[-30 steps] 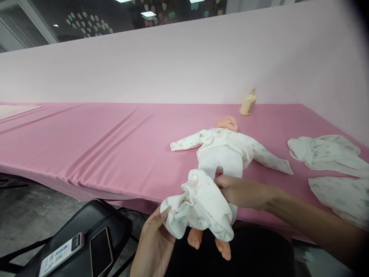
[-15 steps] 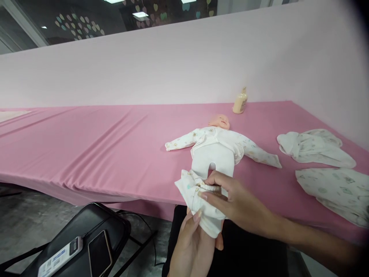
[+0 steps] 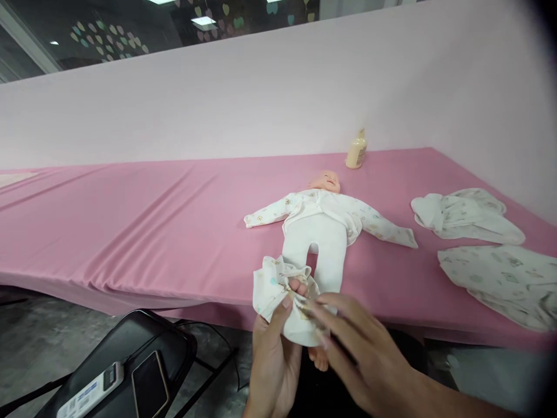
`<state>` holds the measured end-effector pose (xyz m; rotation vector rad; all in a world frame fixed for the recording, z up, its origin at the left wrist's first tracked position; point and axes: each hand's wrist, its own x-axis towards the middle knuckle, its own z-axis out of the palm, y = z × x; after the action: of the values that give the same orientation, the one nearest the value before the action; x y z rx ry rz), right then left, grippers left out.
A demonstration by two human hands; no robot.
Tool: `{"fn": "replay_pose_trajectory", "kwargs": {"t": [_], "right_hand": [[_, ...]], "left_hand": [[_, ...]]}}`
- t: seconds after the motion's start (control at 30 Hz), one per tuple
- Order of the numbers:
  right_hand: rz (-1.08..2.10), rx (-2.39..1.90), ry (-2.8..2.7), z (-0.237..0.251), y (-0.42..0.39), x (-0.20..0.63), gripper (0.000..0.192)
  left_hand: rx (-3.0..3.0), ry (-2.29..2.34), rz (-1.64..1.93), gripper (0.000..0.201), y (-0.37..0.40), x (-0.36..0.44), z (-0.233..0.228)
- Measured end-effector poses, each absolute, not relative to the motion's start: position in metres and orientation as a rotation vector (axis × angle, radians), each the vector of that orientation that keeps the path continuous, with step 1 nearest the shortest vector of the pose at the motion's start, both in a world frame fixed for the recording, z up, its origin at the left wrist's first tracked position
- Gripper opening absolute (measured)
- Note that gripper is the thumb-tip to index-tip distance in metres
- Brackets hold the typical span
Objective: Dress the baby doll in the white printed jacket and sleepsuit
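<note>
Patterned white garment (image 3: 300, 328), bunched up, is in the hands at the front edge of the worktop (image 3: 191, 238), over a doll's lower legs. The left hand (image 3: 274, 354) pinches it, thumb on top and fingers beneath; the right hand (image 3: 365, 342) is blurred with its fingers at the cloth's right side, so I cannot tell whether that grip is closed. Fleshy tips (image 3: 298, 285) show in the opening, fingers or toes being unclear; one doll foot (image 3: 321, 359) hangs just below. For this gathering, I would keep the left pinch firm, spread the opening evenly with the right, and check that no fold catches the toes. Beyond the hands, the doll (image 3: 319, 229) lies on its back in white trousers and a patterned top, arms out. Two more garments, one farther (image 3: 467, 215) and one nearer (image 3: 500, 281), lie to the right; a pump bottle (image 3: 355, 152) stands near the wall.
</note>
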<state>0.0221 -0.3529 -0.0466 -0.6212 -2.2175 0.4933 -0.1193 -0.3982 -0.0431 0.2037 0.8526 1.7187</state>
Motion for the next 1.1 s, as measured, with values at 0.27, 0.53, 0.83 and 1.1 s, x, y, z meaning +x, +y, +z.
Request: {"fn": "replay_pose_trajectory", "kwargs": {"t": [0.27, 0.53, 0.83, 1.1], "right_hand": [[1.994, -1.070, -1.265, -0.066, -0.346, 0.045, 0.041], [2.159, -0.909, -1.038, -0.050, -0.357, 0.020, 0.035], [2.022, -0.826, -0.880, -0.033, -0.351, 0.011, 0.035], [1.917, -0.882, -0.932, -0.047, -0.348, -0.004, 0.044]], "left_hand": [[0.170, 1.013, 1.670, 0.032, -0.412, -0.134, -0.049], [0.102, 0.994, 1.744, 0.036, -0.415, -0.136, -0.053], [0.173, 1.067, 1.628, 0.045, -0.434, -0.120, -0.061], [0.062, 1.047, 1.628, 0.063, -0.446, -0.117, -0.048]]}}
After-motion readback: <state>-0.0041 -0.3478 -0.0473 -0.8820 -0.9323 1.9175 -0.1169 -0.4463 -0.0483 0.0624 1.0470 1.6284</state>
